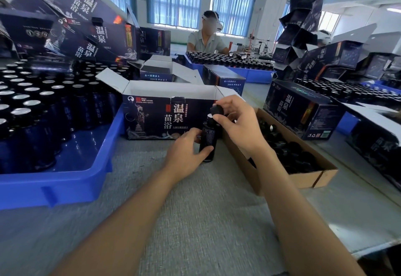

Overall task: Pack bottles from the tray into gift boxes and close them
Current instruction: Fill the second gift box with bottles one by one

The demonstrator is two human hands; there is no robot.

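Blue tray (71, 180), left of frame: rows of dark bottles (32, 111) with silver foil tops and no caps, close to the left arm.

Open gift box (152, 117), centre: flaps up, printed face toward the person, probably so finished bottles can go straight in.

Brown cardboard carton (303, 180), right of centre: holds loose black caps (288, 150). This supply sits on the side of the hand that uses it.

One bottle (208, 139) is upright just in front of the gift box, not yet packed. Whether its base rests on the grey table (195, 210) cannot be told.

Left hand (184, 154): wrapped round the bottle's lower body, thumb in front, steadying it.

Right hand (238, 124): wrist bent down, fingertips pinching a black cap (217, 110) tilted just above the bottle's foil-topped neck.

Judgement: capping comes before boxing.
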